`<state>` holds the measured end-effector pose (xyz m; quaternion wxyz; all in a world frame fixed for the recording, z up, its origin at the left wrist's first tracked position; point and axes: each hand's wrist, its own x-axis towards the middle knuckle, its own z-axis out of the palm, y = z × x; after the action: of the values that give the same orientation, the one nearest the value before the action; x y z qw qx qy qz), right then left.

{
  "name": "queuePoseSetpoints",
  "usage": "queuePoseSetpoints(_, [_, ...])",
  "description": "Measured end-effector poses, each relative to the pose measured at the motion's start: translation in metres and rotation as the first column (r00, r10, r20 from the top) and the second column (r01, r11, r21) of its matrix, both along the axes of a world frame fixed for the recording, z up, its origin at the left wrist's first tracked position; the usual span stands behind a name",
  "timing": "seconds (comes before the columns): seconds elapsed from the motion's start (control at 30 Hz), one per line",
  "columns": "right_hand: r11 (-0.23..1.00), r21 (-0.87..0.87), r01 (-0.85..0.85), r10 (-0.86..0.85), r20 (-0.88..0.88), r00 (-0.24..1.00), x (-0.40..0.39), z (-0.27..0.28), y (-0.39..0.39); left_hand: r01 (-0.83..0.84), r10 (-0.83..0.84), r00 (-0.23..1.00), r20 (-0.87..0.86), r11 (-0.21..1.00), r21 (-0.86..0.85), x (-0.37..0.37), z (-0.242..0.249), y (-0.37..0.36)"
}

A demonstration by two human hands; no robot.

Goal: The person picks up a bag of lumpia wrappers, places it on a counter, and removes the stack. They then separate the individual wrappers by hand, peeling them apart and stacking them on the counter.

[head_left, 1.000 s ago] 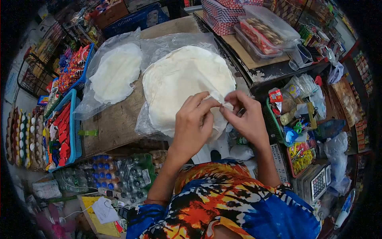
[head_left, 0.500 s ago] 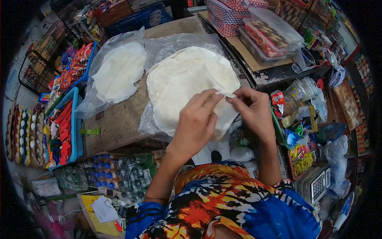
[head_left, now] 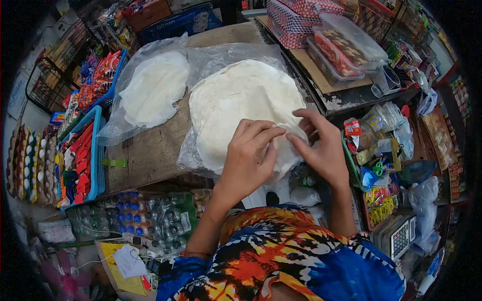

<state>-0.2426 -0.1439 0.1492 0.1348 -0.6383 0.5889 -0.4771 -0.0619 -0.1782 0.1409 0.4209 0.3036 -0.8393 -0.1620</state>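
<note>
A stack of thin, pale round wrappers (head_left: 231, 95) lies on clear plastic on the wooden table, with a raised fold in the top sheet. At the stack's near right edge, my left hand (head_left: 251, 153) pinches the edge of the top wrapper between thumb and fingers. My right hand (head_left: 321, 145) is just right of it, thumb and forefinger spread apart beside the lifted edge; its other fingers are curled and partly hidden. Left of the stack, a smaller layer of wrappers (head_left: 154, 89) rests on another clear plastic sheet.
Blue baskets (head_left: 100, 165) of snack packs and trays of eggs (head_left: 37, 165) stand at the left. Packed bottles (head_left: 150, 215) sit below the table (head_left: 143, 165). To the right are clear food tubs (head_left: 346, 72), a basket of small goods and a calculator (head_left: 400, 238).
The right thumb and forefinger, pinched on the wrapper edge before, have parted. The fold in the top wrapper has shifted slightly. The whole view has moved a little.
</note>
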Motion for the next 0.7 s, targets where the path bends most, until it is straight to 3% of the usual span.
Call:
queuePoseSetpoints(0.07, [0.997,-0.01,-0.074,0.074,-0.018,0.997,0.002,0.001,-0.006,0.06,0.003,0.978,-0.211,0.955,0.292,-0.008,0.004,0.002])
queuePoseSetpoints(0.13, [0.998,0.007,-0.057,0.058,-0.044,0.997,0.002,0.002,-0.012,0.041,0.035,0.973,-0.229,0.947,0.317,-0.002,-0.001,-0.003])
queuePoseSetpoints(0.2, [0.993,-0.082,-0.085,0.08,-0.061,0.995,0.002,0.004,-0.018,-0.32,0.325,0.945,-0.043,0.943,0.092,0.014,-0.003,-0.01])
queuePoseSetpoints(0.23, [0.993,-0.084,-0.084,0.079,-0.061,0.995,0.004,0.006,-0.019,-0.319,0.324,0.945,-0.043,0.943,0.09,0.024,-0.009,-0.016])
queuePoseSetpoints(0.3, [0.987,-0.123,-0.104,0.094,-0.087,0.992,0.008,0.013,-0.019,-0.634,0.663,0.737,0.128,0.745,-0.209,0.042,-0.017,-0.027])
queuePoseSetpoints(0.43, [0.987,-0.116,-0.114,0.113,-0.016,0.993,0.016,0.021,-0.021,-0.573,0.571,0.806,0.153,0.819,-0.039,0.05,-0.015,-0.025])
queuePoseSetpoints(0.5, [0.994,-0.088,-0.069,0.077,0.093,0.993,0.015,0.022,-0.023,-0.543,0.545,0.835,0.069,0.799,0.259,0.05,-0.015,-0.026])
queuePoseSetpoints(0.53, [0.993,-0.091,-0.071,0.079,0.092,0.993,0.014,0.021,-0.023,-0.544,0.547,0.834,0.066,0.799,0.257,0.051,-0.012,-0.027])
queuePoseSetpoints(0.6, [0.999,-0.004,-0.045,0.045,0.151,0.987,0.008,0.014,-0.026,-0.419,0.518,0.855,-0.03,0.723,0.55,0.054,-0.001,-0.027])
queuePoseSetpoints(0.63, [0.999,-0.006,-0.047,0.047,0.152,0.987,0.007,0.012,-0.027,-0.42,0.519,0.854,-0.031,0.723,0.548,0.056,0.005,-0.029])
queuePoseSetpoints(0.7, [0.994,0.107,-0.021,-0.006,0.248,0.969,0.007,0.007,-0.028,-0.435,0.5,0.858,-0.118,0.829,0.351,0.059,0.017,-0.041])
